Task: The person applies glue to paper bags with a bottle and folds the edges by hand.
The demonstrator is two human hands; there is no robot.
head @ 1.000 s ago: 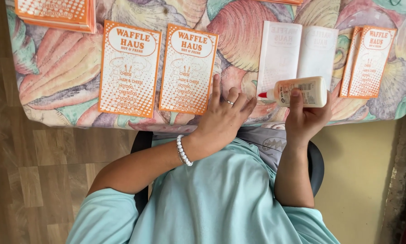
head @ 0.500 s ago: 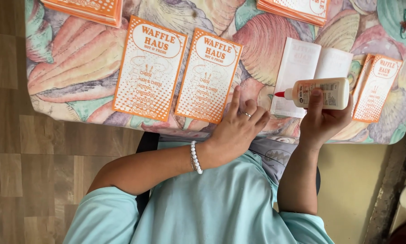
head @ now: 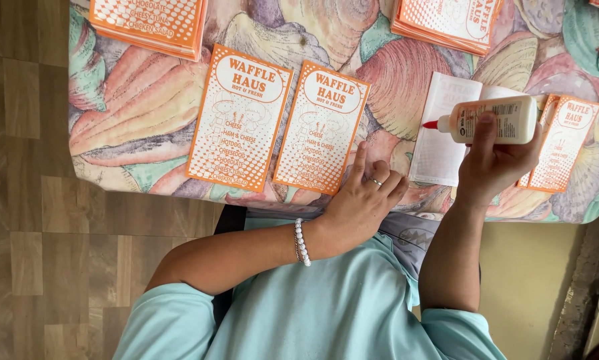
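White glue bottle (head: 496, 120) gripped sideways in right hand (head: 496, 167); left hand (head: 363, 200) loose, empty, beside two orange cards (head: 279, 127).

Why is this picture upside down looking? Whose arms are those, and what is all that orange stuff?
A person wears a camera on their head, so you look down over their own arms and light blue shirt. The right hand holds a white glue bottle with a red tip, over an open white booklet. The left hand, with a ring and a bead bracelet, rests at the table's edge, touching an orange menu card. More orange cards lie on the seashell tablecloth.
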